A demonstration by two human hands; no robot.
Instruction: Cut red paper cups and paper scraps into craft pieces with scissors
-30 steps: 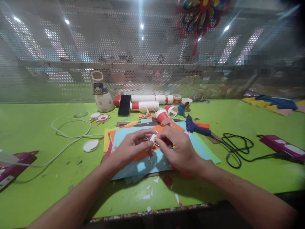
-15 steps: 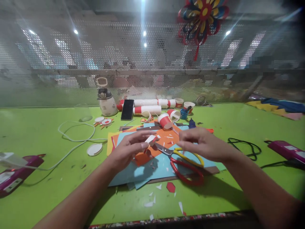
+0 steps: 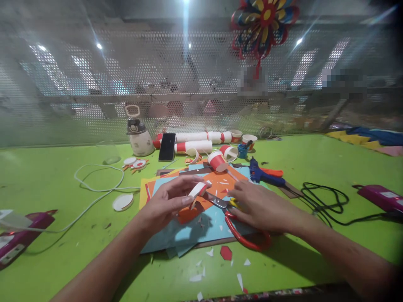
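My left hand (image 3: 171,199) is closed on a small white and red paper piece (image 3: 197,191), held between thumb and fingers above the coloured sheets. My right hand (image 3: 255,203) lies over the yellow handle of the scissors (image 3: 220,202); its fingers are bent, and their grip on the handle is partly hidden. The scissors' red handle (image 3: 242,237) shows below this hand, and the blades point left toward the paper piece. Beneath both hands lie light blue sheets (image 3: 157,241) and an orange sheet (image 3: 185,214) with small scraps on them.
Behind the sheets are paper cups (image 3: 217,160), white tubes (image 3: 195,147), a phone (image 3: 167,147) and a bottle (image 3: 140,140). A blue glue gun (image 3: 267,175) with a black cable is at the right. A white cable (image 3: 94,201) and power strip (image 3: 22,239) are at left.
My right hand has come down and left over the yellow handle, uncovering the glue gun. My left hand still holds the paper piece, which is now tilted more.
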